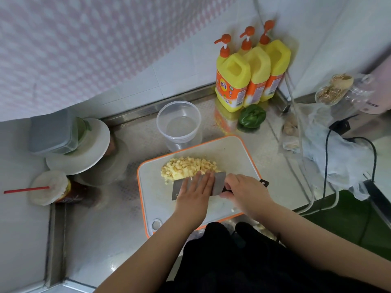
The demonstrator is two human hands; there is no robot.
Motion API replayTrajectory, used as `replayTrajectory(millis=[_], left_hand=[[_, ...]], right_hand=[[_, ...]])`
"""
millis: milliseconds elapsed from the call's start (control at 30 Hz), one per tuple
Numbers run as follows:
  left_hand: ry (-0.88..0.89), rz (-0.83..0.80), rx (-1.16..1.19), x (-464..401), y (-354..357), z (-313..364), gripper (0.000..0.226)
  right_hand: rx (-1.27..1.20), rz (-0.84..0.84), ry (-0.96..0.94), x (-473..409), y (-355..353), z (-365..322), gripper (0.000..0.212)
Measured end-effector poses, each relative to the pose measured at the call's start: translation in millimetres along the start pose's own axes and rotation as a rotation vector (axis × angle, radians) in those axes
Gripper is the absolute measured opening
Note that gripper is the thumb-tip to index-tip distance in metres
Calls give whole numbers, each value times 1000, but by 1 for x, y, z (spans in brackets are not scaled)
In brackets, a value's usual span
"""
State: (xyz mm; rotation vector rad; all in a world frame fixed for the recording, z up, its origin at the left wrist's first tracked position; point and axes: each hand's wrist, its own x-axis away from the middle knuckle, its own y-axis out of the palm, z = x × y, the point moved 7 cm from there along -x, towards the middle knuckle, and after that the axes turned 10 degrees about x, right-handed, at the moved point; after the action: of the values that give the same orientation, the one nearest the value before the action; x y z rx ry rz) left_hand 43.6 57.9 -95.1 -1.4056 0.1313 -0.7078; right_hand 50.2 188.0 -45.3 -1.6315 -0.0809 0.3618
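Tub (179, 123) just behind board (232, 152), perhaps touching

A pink-and-white checked wall covering (84, 39) fills the upper left. Below it and to its right runs a white tiled wall (179, 66), which meets a second white wall (317, 49) in a corner. The worktop is an embossed stainless-steel counter (95, 229) with a raised steel lip (148, 111) along the back wall. Three yellow pump bottles (232, 81) stand in the corner, mirrored faintly in the metal. Past the counter's right edge lies a green floor (349, 218). The light is soft and even, with dull gleams on the steel.
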Motion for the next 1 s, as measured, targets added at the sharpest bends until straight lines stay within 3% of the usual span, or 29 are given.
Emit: replayTrajectory(millis=[133, 300, 367, 500, 700, 900, 1000], left_hand=[[-137, -95, 19, 6, 6, -26, 78], [-281, -70, 136, 10, 13, -57, 72], [-335, 30, 251, 10, 7, -66, 57], [-392, 381, 528, 23, -10, -75, 31], [-525, 524, 776, 31, 0, -87, 7], [-481, 595, 700, 26, 6, -84, 18], [-441, 586, 695, 7, 4, -88, 46]], right_hand=[[-12, 48, 47, 9, -2, 17, 45], [-106, -105, 134, 25, 5, 44, 24], [-216, -191, 294, 34, 4, 61, 18], [-650, -380, 665, 53, 18, 83, 20], [-782, -325, 784, 45, 43, 94, 31], [-733, -509, 875, 39, 85, 105, 27], [-769, -548, 919, 34, 98, 104, 23]])
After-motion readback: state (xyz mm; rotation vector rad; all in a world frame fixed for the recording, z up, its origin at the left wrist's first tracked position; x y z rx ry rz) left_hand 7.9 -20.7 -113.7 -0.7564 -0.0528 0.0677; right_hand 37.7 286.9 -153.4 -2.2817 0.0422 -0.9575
